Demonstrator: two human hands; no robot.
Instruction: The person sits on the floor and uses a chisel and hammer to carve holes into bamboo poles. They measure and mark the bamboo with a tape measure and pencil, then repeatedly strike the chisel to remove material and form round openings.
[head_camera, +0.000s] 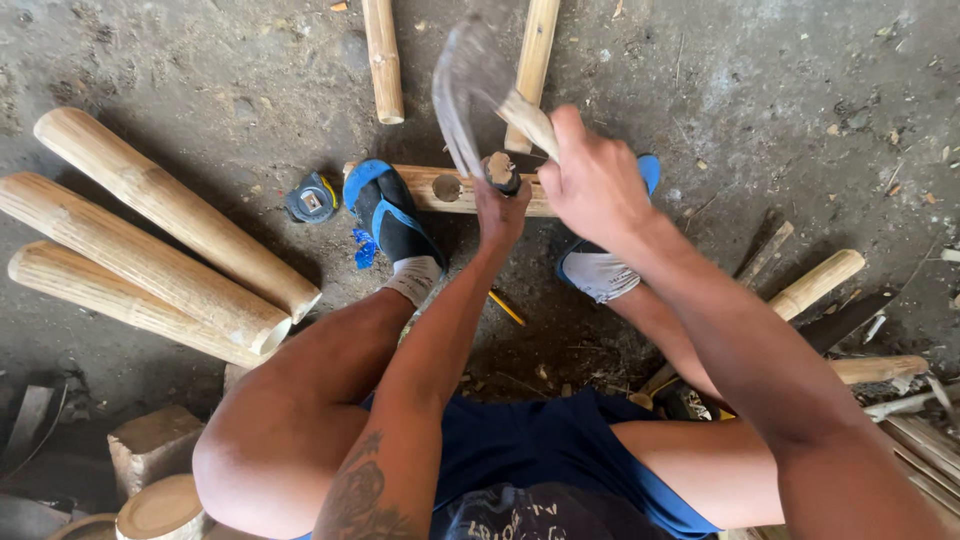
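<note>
**Over the drilled bamboo pole: hammer raised above chisel**

Below the right hand (592, 185), which grips a blurred hammer (470, 85), the left hand (500, 205) clasps a chisel (500, 172) upright on the bamboo pole (440, 188), both feet pinning it to the floor.

right hand (592, 180) raised hammer (470, 85) | left hand (500, 205) chisel (500, 172) on bamboo (440, 188)

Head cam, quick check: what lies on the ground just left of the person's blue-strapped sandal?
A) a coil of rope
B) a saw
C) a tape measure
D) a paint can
C: a small dark tape measure lies on the dirt floor beside the sandal, between it and the three thick bamboo poles.
</note>
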